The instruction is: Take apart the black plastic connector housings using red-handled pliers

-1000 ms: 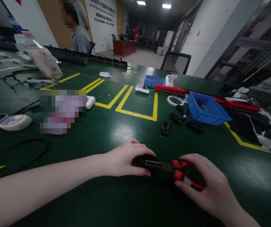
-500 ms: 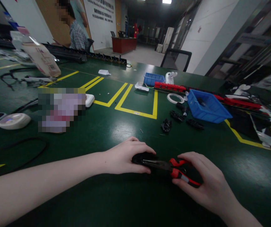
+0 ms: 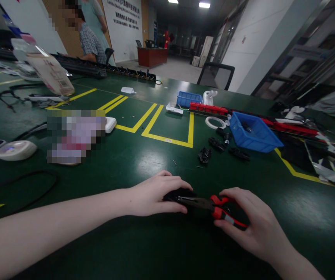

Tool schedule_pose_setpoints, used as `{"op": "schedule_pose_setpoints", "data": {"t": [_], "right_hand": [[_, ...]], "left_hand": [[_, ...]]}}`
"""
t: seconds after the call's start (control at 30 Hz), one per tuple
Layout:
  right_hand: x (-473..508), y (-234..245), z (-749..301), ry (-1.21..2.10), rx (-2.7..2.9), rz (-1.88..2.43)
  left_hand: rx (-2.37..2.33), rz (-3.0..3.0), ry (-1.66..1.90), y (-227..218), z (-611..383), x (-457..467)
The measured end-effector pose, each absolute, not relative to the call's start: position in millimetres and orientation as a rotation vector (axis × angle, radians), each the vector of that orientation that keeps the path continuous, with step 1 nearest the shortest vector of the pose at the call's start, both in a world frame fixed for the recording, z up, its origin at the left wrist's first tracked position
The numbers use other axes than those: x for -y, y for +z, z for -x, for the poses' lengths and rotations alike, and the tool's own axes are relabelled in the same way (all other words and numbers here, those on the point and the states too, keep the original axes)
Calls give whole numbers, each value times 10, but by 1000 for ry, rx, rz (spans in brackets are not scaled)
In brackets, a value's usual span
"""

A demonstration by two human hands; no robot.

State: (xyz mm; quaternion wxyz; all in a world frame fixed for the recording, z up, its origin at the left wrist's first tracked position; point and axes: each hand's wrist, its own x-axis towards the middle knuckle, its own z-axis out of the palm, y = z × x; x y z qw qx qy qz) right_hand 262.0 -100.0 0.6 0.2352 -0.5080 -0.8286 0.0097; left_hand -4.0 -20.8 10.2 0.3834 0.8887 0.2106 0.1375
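Observation:
My left hand (image 3: 155,194) rests on the green table (image 3: 144,249), fingers curled over a small black part (image 3: 179,193) that it pins down. Red-handled pliers (image 3: 214,210) lie across the middle, and my right hand (image 3: 251,223) grips their handles. The pliers' dark jaws point left and reach the black part under my left fingers. Most of the part is hidden by my hand.
Loose black parts (image 3: 205,155) lie beyond my hands, beside a blue bin (image 3: 253,134) and a white tape ring (image 3: 215,123). A smaller blue bin (image 3: 188,98) and red strips (image 3: 209,108) sit farther back. A black cable (image 3: 35,186), a white puck (image 3: 15,149) and a bottle (image 3: 46,70) are left. People stand far left.
Both hands and the pliers stay almost still; the pliers' handles sit slightly closer together. The view has shifted a little.

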Motion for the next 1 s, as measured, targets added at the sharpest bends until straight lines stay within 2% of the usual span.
{"op": "schedule_pose_setpoints", "data": {"t": [0.4,0.7,1.0], "right_hand": [[989,2,-2545,-143,2333,1329],[984,-12,-2640,-92,2352,1331],[982,-11,-2625,-36,2306,1381]], "left_hand": [[-560,-2353,308,87,47,197],[-581,-2336,258,143,47,216],[-699,-1932,375,98,52,229]]}}
